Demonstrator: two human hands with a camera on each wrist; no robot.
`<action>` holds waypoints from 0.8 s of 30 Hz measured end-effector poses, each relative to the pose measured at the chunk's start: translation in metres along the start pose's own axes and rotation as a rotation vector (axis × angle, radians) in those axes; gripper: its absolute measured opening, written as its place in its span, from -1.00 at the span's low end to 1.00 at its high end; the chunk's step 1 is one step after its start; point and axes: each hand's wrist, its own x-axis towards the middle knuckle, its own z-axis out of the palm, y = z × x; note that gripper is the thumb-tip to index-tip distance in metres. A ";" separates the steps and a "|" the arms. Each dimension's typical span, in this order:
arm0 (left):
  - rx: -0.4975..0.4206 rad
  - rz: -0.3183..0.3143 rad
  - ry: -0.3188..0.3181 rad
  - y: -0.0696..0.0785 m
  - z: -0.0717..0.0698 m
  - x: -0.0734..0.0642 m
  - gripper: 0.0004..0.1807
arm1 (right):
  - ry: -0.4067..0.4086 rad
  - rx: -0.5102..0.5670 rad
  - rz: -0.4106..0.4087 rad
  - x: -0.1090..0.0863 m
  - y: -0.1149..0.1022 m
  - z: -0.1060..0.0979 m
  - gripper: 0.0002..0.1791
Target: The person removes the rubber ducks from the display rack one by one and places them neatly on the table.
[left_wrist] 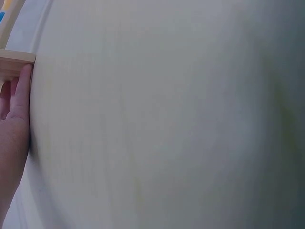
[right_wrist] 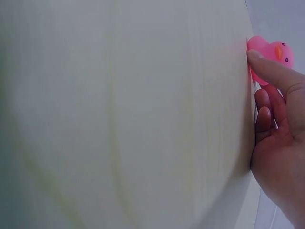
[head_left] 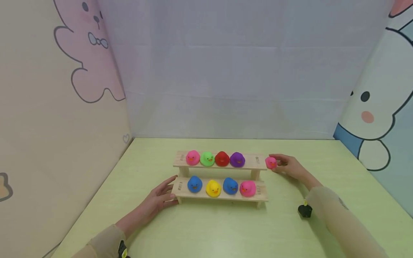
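A small two-tier wooden stand holds several rubber ducks in two rows. On its upper board sit a pink duck, a green duck, a red duck and a purple duck. The lower board bears a blue duck, a yellow duck, another blue duck and a second pink duck. My left hand rests at the stand's left end, fingers spread along the lower board. Just right of the upper board, my right hand pinches another pink duck between thumb and fingers.
Pale green tabletop surrounds the stand. A white cloth hangs behind it. Cartoon-printed panels stand at both sides. A small black object appears beside the right sleeve.
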 end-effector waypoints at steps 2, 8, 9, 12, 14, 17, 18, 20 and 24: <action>-0.009 -0.002 -0.004 0.000 0.000 0.000 -0.29 | 0.005 0.006 -0.012 0.000 0.000 0.000 -0.33; -0.038 0.001 -0.019 0.000 -0.001 0.000 -0.29 | 0.008 0.008 -0.032 -0.001 -0.001 0.000 -0.32; -0.036 0.002 -0.019 0.000 -0.001 0.000 -0.29 | 0.008 0.004 -0.030 -0.001 0.000 -0.001 -0.32; -0.033 0.003 -0.011 0.002 0.000 -0.001 -0.28 | 0.006 -0.002 -0.026 0.000 -0.001 -0.001 -0.31; -0.028 0.006 -0.011 0.002 0.000 -0.001 -0.28 | 0.010 -0.006 -0.023 0.001 -0.001 -0.001 -0.31; -0.029 0.007 -0.010 0.002 0.000 -0.001 -0.28 | 0.011 -0.009 -0.035 0.002 0.000 -0.001 -0.30; -0.031 0.009 -0.011 0.001 0.000 -0.001 -0.28 | 0.013 -0.012 -0.041 0.002 0.000 -0.001 -0.30; -0.035 0.010 -0.013 0.001 0.000 -0.001 -0.28 | 0.005 -0.026 -0.051 0.002 0.002 -0.001 -0.27; -0.042 0.014 -0.021 0.000 0.000 -0.001 -0.27 | -0.001 -0.071 -0.050 -0.001 0.003 -0.003 -0.18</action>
